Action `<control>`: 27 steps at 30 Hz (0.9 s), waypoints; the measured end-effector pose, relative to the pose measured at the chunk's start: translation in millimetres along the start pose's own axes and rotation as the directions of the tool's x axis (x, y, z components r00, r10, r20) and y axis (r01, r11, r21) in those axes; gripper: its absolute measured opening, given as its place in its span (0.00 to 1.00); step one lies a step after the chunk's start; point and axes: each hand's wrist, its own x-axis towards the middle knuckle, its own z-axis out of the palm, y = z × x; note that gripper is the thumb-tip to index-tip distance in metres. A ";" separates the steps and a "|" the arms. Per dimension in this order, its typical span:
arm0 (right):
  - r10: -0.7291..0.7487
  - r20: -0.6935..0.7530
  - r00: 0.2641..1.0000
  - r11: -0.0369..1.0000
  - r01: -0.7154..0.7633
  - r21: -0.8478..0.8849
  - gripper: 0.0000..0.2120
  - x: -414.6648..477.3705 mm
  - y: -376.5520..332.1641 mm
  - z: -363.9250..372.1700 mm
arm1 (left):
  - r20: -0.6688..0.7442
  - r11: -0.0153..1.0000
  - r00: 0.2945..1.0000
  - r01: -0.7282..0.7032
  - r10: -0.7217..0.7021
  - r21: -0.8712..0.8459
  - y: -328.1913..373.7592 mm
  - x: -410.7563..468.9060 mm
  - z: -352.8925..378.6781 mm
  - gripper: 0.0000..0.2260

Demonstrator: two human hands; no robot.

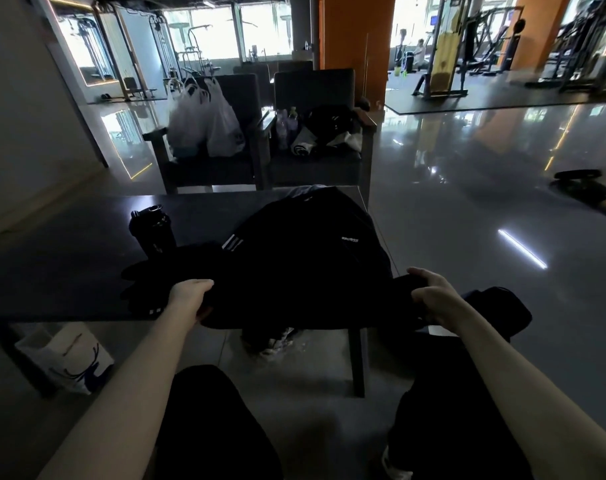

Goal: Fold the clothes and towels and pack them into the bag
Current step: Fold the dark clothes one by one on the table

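A black garment [294, 289] stretches between my two hands at the near edge of the dark table [69, 265]. My left hand [190, 294] grips its left end, fingers curled under the cloth. My right hand [429, 294] grips its right end just past the table's right corner. Behind it a heap of black clothing [315, 237] with white stripes and a small white logo lies on the table. More dark cloth [495, 306] hangs to the right of my right hand. I cannot make out any bag for packing on the table.
A black bottle [154, 230] stands on the table left of the heap. A white paper bag [66, 358] sits on the floor under the table's left side. Two chairs behind hold white plastic bags [204, 123], bottles and dark clothes [329, 129]. My knees are below.
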 end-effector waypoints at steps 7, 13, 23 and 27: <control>-0.104 -0.099 0.990 0.991 0.095 -0.090 0.30 54.7 -14.9 0.8 | 0.175 0.994 0.985 0.005 0.015 -0.113 42.8 23.4 11.0 0.11; -0.157 -0.202 0.967 0.969 0.112 -0.221 0.25 104.8 -20.7 2.0 | 0.197 0.967 0.974 -0.152 0.112 0.203 58.5 59.9 31.2 0.34; -0.167 -0.333 0.928 0.959 0.074 -0.275 0.17 184.8 -20.5 16.3 | 0.002 0.716 0.929 -0.287 0.370 0.637 88.6 129.9 83.7 0.08; -0.138 -0.370 0.919 0.967 0.044 -0.252 0.21 212.5 -20.9 24.5 | -0.009 0.594 0.934 -0.220 0.357 0.774 97.3 161.6 98.7 0.14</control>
